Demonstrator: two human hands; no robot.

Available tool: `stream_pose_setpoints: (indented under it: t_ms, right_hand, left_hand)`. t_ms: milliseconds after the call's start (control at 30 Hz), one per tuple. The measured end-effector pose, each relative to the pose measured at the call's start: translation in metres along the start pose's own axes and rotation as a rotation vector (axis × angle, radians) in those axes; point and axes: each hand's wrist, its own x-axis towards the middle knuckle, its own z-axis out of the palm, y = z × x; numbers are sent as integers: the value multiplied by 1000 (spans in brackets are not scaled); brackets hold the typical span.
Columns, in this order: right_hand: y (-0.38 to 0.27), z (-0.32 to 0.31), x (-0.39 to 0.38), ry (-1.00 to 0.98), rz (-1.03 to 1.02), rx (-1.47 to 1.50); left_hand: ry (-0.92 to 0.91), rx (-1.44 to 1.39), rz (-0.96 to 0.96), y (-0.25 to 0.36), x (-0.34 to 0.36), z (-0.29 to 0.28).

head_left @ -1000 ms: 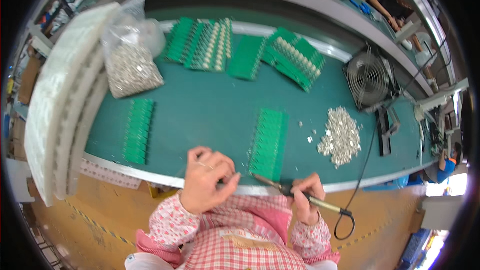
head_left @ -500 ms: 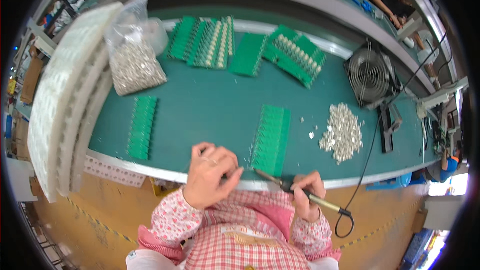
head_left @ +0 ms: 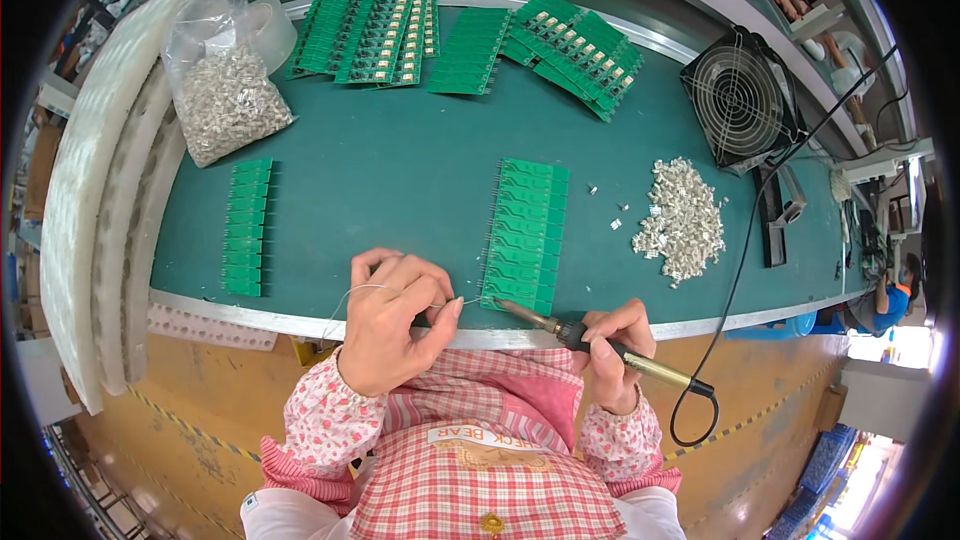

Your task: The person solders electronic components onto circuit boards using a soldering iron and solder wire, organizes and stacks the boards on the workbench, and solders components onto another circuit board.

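My right hand (head_left: pixel 616 345) grips a soldering iron (head_left: pixel 655 368) by its dark handle, its tip pointing left onto the near left corner of a green circuit board panel (head_left: pixel 528 230). Between the pinched thumb and fingers of my left hand (head_left: pixel 393 318) runs a thin solder wire (head_left: pixel 345 292). Its end reaches the same corner, close to the iron's tip. A row of pins sticks out along the panel's left edge. Right of it lies a heap of small white connectors (head_left: pixel 682 220), with a few loose ones between.
A narrower board panel (head_left: pixel 247 230) lies at left, beside stacked white foam sheets (head_left: pixel 85 200). A bag of connectors (head_left: pixel 230 100) stands behind it. Populated boards (head_left: pixel 385 35) and more panels (head_left: pixel 580 50) line the back. A fan (head_left: pixel 738 105) and black stand (head_left: pixel 773 220) are at right; the iron's cable (head_left: pixel 745 285) crosses the table.
The view has shifted, so the table things sit higher and slightly left. The iron's tip and the solder wire have come onto the panel's near left corner.
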Motion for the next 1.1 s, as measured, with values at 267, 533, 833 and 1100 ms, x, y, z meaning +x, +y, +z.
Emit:
stream_pose_setpoints:
  t_ms: [267,533,833,1100]
  right_hand:
    - [-2,2,4,-32,14,-53]
    - [-4,2,7,-45,22,-61]
    - [-2,1,7,-66,3,-60]
    - [-4,2,7,-57,14,-52]
  left_hand:
    - [-5,13,28,-2,2,1]
    - [-23,4,8,-1,2,-1]
    - [-12,49,19,-1,1,3]
    - [7,60,34,0,3,2]
